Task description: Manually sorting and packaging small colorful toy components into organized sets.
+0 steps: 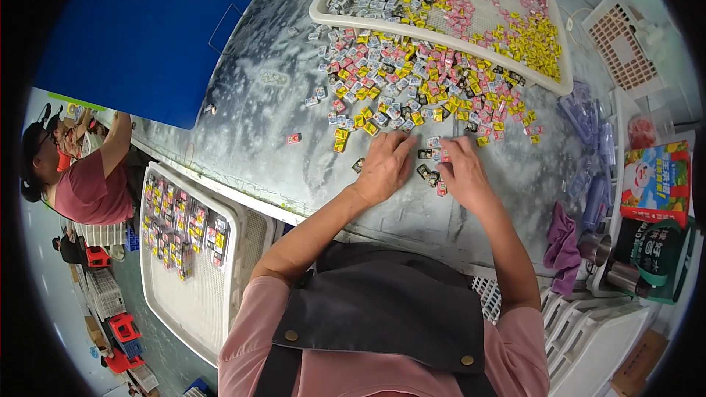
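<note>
On the grey table, my left hand (386,167) rests with its fingers bent and pressed together; whatever is under its fingertips is hidden. A black piece (358,165) lies just left of it. My right hand (465,173) has thumb and fingers curled around the edge of a small group of flat, printed pieces (434,154), white, black and pink. Below these, a few more black pieces (424,171) and a pink one (441,188) lie between my hands. Beyond them spreads a loose pile of small pieces (412,88) in yellow, pink, white and black.
A white tray (441,38) of pieces sorted roughly by colour stands behind the pile. Lower left, another white tray (191,309) holds filled packs. A blue panel (147,37) covers the far left. Purple cloth (562,242) hangs at right. A co-worker (92,184) sits at left.
</note>
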`<state>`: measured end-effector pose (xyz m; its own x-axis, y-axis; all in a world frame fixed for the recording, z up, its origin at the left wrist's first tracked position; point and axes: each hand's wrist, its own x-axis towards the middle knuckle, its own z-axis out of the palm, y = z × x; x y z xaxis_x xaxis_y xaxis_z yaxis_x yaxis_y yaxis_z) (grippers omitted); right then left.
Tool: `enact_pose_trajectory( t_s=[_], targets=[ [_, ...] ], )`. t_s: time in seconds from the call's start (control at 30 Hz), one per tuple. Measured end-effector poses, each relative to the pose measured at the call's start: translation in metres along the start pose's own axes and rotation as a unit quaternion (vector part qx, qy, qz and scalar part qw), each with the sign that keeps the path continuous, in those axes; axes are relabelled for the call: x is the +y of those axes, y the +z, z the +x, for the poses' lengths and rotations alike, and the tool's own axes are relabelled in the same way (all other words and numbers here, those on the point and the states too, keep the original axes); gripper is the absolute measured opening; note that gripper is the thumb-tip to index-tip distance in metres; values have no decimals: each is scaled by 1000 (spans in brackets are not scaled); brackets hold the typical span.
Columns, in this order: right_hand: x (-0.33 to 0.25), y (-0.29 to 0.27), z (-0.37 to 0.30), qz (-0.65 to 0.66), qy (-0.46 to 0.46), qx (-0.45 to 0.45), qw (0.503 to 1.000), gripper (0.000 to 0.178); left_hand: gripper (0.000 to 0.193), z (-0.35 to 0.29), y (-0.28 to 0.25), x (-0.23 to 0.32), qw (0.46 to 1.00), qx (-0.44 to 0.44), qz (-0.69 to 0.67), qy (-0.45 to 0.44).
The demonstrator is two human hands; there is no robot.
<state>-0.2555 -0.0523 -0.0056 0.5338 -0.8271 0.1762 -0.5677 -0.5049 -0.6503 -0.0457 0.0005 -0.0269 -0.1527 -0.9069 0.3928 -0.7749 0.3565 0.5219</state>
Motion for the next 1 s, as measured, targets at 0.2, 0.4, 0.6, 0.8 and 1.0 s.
enact_pose_trajectory(
  t_s=[0.2,0.4,0.6,0.8,1.0],
  targets=[
    [1,16,4,6,36,-13,999,33,35,10,5,0,999,-34,-36,-4],
    [0,11,10,12,48,-40,998,28,33,7,2,-2,998,-37,-56,-3],
    [-9,5,18,12,39,-74,996,29,35,7,3,-5,999,-14,-42,-22],
    [-6,14,15,-13,80,-70,994,27,35,6,-4,-1,998,-23,9,-56],
    [-9,14,11,-14,88,-66,994,25,36,2,1,0,999,-32,15,-29]
  ],
)
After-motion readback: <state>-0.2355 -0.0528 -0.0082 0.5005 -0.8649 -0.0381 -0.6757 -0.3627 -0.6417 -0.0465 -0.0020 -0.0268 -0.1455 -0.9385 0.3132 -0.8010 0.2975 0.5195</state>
